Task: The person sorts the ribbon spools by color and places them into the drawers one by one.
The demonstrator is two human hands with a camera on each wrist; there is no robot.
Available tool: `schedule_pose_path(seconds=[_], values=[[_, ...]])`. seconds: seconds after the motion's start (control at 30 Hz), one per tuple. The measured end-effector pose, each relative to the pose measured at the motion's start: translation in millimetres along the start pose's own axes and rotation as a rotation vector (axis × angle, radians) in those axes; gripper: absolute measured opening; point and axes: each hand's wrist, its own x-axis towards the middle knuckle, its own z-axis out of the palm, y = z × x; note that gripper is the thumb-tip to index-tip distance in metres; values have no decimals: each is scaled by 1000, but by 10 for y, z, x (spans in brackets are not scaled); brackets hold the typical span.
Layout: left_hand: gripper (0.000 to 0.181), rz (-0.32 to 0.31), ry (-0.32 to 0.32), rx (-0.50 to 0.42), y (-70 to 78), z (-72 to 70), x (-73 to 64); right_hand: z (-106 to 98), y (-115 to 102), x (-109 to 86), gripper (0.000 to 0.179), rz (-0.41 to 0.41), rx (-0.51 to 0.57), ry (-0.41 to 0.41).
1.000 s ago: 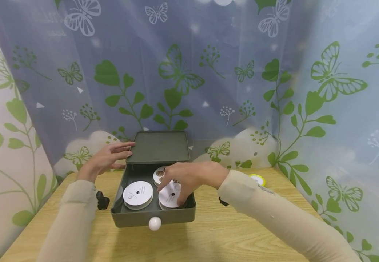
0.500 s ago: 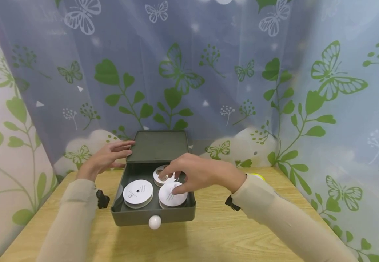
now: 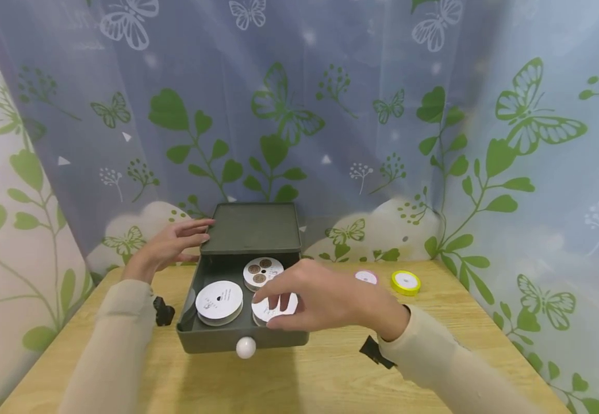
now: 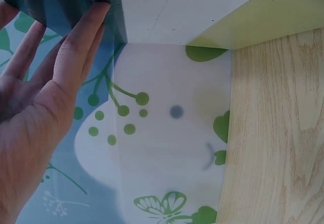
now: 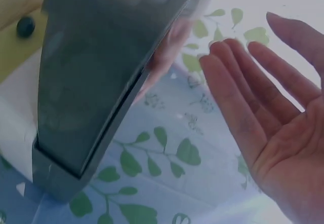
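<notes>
A dark grey-green box [image 3: 255,227] stands on the table with its drawer [image 3: 206,343] pulled out, a white knob [image 3: 245,347] on the front. Three flat, white-faced ribbon spools lie in it: a left spool [image 3: 219,300], a back spool [image 3: 263,273] with brown round patches, and a front-right spool [image 3: 264,311] partly covered by my right hand [image 3: 325,296]. That hand hovers over the drawer's right side; in the right wrist view its loosely extended fingers hold nothing. My left hand [image 3: 172,244] touches the box's left side with straight fingertips, shown also in the left wrist view.
Right of the box, a yellow-rimmed spool [image 3: 405,282] and a pink-edged spool [image 3: 366,276] lie on the wooden table [image 3: 341,368]. A patterned curtain [image 3: 299,115] hangs close behind and at both sides.
My right hand has lifted off the front-right spool, gone back toward the rear spool, then come forward and right. The pink-edged spool now shows. My left hand stays put.
</notes>
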Motion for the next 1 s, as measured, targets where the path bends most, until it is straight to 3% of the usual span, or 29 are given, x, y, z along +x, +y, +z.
schedule_pose_path(seconds=[0.2, 0.4, 0.7, 1.0], values=[[67, -1, 5, -4, 11, 6, -9, 175, -117, -45, 24, -16, -103, 9], [67, -8, 7, -22, 9, 14, -9, 337, -176, -75, 23, 30, -159, 57], [67, -5, 2, -15, 5, 16, -1, 507, -218, -121, 23, 66, -162, 45], [67, -14, 4, -14, 9, 10, 3, 775, -200, -142, 29, 100, -107, 107]])
